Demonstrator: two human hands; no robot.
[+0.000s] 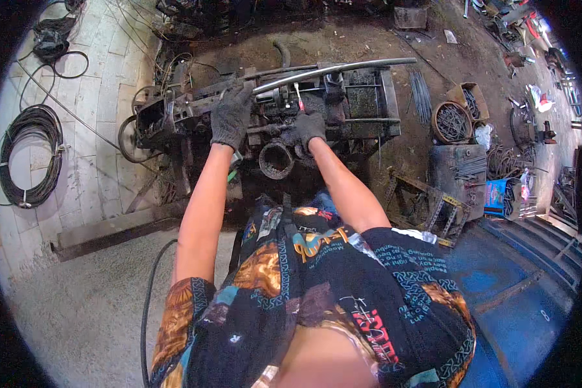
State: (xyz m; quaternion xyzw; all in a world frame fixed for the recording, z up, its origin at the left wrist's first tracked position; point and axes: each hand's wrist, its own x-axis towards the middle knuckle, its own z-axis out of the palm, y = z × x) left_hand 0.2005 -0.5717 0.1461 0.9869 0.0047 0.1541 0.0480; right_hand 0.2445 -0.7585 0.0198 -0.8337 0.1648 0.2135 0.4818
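A greasy dark machine (362, 103) stands before me, with a long, slightly bent metal rod (343, 69) lying across its top. My left hand (231, 118), in a dark knit glove, is on the machine's left part, beside the rod's left end. Its fingers curl over something that the glove hides. My right hand (309, 127), gloved alike, is closed around a slim tool with a red handle (300, 99) and a pale tip pointing away from me, just below the rod. Between and below my hands is the open end of a round metal tube (276, 160).
At the left, a coil of black cable (31, 155) lies on pale tiles. To the right stand a round container of metal pieces (452, 121), a box (472, 102), a bundle of thin rods (420, 97) and a metal block (459, 174). An angled metal frame (427, 200) is near my right elbow.
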